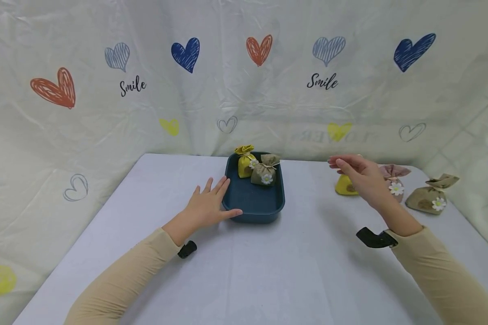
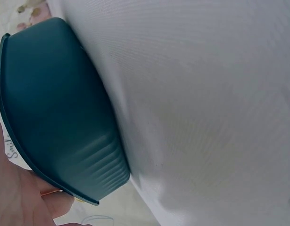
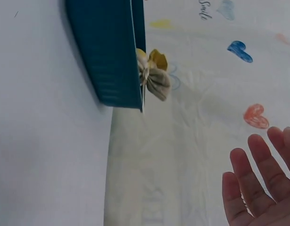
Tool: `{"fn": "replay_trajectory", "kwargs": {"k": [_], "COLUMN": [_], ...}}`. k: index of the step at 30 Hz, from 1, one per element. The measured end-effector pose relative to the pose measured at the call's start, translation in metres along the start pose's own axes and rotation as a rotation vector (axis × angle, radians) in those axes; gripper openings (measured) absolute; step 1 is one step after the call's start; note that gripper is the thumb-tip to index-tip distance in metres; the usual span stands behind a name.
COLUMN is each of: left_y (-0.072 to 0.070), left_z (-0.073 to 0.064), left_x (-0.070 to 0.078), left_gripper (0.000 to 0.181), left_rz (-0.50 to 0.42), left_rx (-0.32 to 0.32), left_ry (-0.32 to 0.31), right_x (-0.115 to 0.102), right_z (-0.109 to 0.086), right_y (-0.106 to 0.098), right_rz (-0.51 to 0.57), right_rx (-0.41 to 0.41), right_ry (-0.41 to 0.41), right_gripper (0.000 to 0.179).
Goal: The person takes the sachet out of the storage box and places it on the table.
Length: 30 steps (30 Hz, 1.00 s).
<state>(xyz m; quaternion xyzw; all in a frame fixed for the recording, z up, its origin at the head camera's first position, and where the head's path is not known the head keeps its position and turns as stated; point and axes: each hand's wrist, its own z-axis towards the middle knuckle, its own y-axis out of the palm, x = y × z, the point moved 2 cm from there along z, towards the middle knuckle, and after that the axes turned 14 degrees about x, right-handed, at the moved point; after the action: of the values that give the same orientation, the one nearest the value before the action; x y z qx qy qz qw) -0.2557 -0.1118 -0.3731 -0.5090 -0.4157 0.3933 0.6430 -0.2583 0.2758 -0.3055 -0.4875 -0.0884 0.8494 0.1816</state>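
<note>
A dark teal plastic tray [image 1: 252,203] stands on the white table, holding a yellow drawstring pouch [image 1: 245,166] and a khaki drawstring pouch [image 1: 264,174] with a daisy at its far end. My left hand [image 1: 205,207] rests at the tray's left rim, fingers spread and straight; the left wrist view shows the tray's side wall [image 2: 60,99] beside it. Over the table's right side, my right hand [image 1: 359,176] is raised with extended fingers and nothing held. Behind and beside it sit another yellow pouch [image 1: 344,186], partly hidden, a pink pouch [image 1: 396,187] and a second khaki pouch [image 1: 427,198].
A white cloth printed with hearts [image 1: 260,49] and words hangs behind the table [image 1: 305,271] and along its sides. Black wrist straps [image 1: 376,238] show at the cuffs of both beige sleeves.
</note>
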Motion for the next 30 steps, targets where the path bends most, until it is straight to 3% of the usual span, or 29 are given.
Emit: {"fn": "replay_trajectory", "kwargs": {"k": [11, 19, 30], "left_y": [0.000, 0.001, 0.001], "left_z": [0.001, 0.001, 0.000], "left_x": [0.000, 0.000, -0.001], "left_gripper": [0.108, 0.108, 0.108], "left_rz": [-0.001, 0.002, -0.005], "left_rx": [0.003, -0.003, 0.005], "left_ry": [0.003, -0.001, -0.005], "right_x": [0.003, 0.007, 0.033], "right_z": [0.005, 0.014, 0.027], "right_y": [0.040, 0.059, 0.078], "right_rz": [0.007, -0.015, -0.049], "right_rx": [-0.057, -0.086, -0.174], "right_ry": [0.011, 0.111, 0.185], "right_gripper": [0.031, 0.039, 0.041]}}
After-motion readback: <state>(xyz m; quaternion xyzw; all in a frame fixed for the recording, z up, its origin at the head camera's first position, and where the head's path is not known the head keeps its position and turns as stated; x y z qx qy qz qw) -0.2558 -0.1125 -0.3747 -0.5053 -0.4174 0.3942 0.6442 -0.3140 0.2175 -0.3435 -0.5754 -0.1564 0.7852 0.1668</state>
